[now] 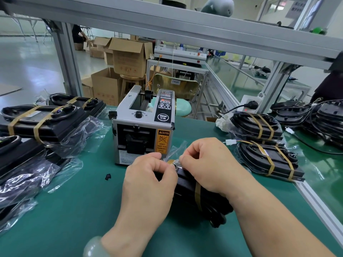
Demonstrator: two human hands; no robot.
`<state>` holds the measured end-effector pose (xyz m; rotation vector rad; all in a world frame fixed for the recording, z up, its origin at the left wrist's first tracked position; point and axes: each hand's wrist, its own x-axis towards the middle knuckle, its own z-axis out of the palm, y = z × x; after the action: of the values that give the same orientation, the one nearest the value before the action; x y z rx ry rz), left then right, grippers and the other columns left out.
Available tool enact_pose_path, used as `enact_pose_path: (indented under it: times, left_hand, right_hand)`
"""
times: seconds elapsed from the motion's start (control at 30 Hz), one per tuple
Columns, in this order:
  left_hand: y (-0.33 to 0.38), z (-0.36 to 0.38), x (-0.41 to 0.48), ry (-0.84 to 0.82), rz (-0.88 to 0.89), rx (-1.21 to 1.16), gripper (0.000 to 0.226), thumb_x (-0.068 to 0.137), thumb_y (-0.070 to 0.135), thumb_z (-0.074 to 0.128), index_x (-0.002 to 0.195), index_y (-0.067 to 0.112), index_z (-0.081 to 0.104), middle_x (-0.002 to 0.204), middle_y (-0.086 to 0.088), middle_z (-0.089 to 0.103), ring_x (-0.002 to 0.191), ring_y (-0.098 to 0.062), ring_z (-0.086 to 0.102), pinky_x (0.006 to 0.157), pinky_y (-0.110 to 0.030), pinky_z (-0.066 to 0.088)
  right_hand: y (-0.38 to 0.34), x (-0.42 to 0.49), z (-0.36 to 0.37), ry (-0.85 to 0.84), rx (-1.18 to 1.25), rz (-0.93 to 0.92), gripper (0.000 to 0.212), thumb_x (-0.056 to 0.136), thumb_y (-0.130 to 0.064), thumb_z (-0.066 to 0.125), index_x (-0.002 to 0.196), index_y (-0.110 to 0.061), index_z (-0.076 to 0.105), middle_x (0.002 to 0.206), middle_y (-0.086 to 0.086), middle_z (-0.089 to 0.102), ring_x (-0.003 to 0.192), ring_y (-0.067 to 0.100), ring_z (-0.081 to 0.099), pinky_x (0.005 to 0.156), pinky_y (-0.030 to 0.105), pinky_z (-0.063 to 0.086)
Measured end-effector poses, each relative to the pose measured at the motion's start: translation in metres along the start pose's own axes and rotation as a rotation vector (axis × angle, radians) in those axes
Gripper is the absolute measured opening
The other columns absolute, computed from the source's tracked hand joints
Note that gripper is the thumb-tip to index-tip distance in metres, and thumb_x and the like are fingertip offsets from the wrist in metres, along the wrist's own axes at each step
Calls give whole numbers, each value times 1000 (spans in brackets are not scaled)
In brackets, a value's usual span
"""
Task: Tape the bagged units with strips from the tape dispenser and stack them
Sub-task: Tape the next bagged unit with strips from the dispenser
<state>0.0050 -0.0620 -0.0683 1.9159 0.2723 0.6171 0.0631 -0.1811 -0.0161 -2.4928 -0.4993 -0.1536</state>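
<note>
**Work in hand.** One bagged unit [186,182], black, lies on the green mat [74,210] at lower centre of the frame, directly in front of the single tape dispenser [144,127]. Both hands cover most of it. One wrapped strip [197,193] of tan tape circles its near half. One loose strip [171,161] sits at its far end, against the clear bag film.

**Hands.** Two in view. The left hand [148,177] has its fingers curled tight, thumb and forefinger closed on the loose strip. The right hand [209,164] is likewise curled, its fingertips pinching the same strip from the other side. One pale bangle [94,247] is on the left wrist.

**Finished stock, right of frame.** Two taped units, the rear one [259,127] and the front one [267,162], lying near each other. Each carries two strips.

**Finished stock, upper left.** Two more taped units, the nearer [42,121] and the farther [81,102], two strips each.

**Untaped stock, lower left.** Bagged units without tape [22,164], overlapping; exact count cannot be told.

**Other.** A heap of unbagged black units [319,115] at far right, count unclear. One small black scrap [108,176] lies on the mat left of the hands.
</note>
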Motion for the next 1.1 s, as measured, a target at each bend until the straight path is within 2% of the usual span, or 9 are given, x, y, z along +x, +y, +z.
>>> enact_pose_path:
  times: [0.1, 0.23, 0.4, 0.5, 0.6, 0.7, 0.83, 0.97, 1.1]
  left_hand:
    - [0, 2, -1, 7, -15, 10, 23, 77, 24, 66, 54, 26, 62, 93, 32, 51, 100, -3, 52, 76, 6, 27]
    - [0, 3, -2, 21, 3, 32, 22, 75, 22, 67, 54, 26, 61, 94, 31, 52, 103, -5, 52, 77, 7, 25]
    - [1, 3, 0, 39, 2, 35, 19, 71, 25, 70, 54, 26, 63, 92, 28, 55, 95, 6, 53, 78, 7, 25]
    - [-1, 4, 1, 78, -31, -4, 15, 70, 27, 74, 66, 27, 59, 92, 23, 56, 87, 19, 50, 71, 8, 27]
    - [-4, 4, 2, 88, -59, -40, 23, 69, 29, 75, 76, 32, 54, 91, 18, 57, 84, 25, 45, 66, 7, 29]
    - [-6, 2, 2, 66, -104, -146, 22, 69, 29, 72, 83, 34, 56, 93, 14, 61, 85, 16, 52, 68, 3, 36]
    - [-12, -1, 4, 64, -139, -210, 23, 76, 21, 69, 92, 33, 58, 97, 11, 64, 98, -3, 59, 80, -16, 43]
    - [-9, -7, 5, -72, -43, -88, 30, 72, 30, 70, 100, 35, 62, 96, 22, 65, 92, 13, 57, 74, 3, 39]
    - [-2, -15, 12, -105, 64, 126, 30, 68, 32, 64, 97, 32, 71, 76, 27, 66, 69, 15, 56, 64, 4, 37]
  right_hand:
    - [0, 0, 0, 2, 2, -6, 22, 82, -23, 60, 72, -4, 66, 69, 11, 67, 69, 27, 59, 61, 36, 52]
    - [1, 1, 1, 12, -7, -12, 22, 82, -23, 60, 73, -4, 66, 70, 12, 67, 69, 27, 59, 60, 36, 52]
    - [1, 2, 1, 16, -10, -14, 22, 81, -22, 60, 72, -2, 66, 69, 13, 66, 68, 28, 58, 57, 36, 50]
    - [2, 2, 1, 16, -17, -24, 22, 81, -21, 60, 72, -2, 66, 70, 14, 66, 69, 29, 58, 58, 36, 51]
    - [2, 1, 1, 14, -16, -18, 21, 81, -21, 60, 71, -3, 66, 68, 11, 66, 67, 27, 58, 58, 35, 51]
    - [3, 1, 1, 11, -6, -9, 21, 81, -22, 61, 70, -4, 65, 66, 10, 65, 64, 25, 57, 57, 33, 48]
    - [4, 2, 1, -1, 6, 1, 20, 81, -22, 61, 70, -5, 65, 66, 8, 65, 63, 21, 56, 55, 29, 46]
    - [4, 1, 0, 11, -6, -18, 19, 83, -22, 59, 71, -8, 64, 66, 4, 65, 63, 19, 57, 59, 32, 50]
    - [4, 0, 1, 16, -26, -47, 17, 83, -22, 59, 68, -15, 61, 64, -4, 63, 65, 13, 57, 60, 30, 50]
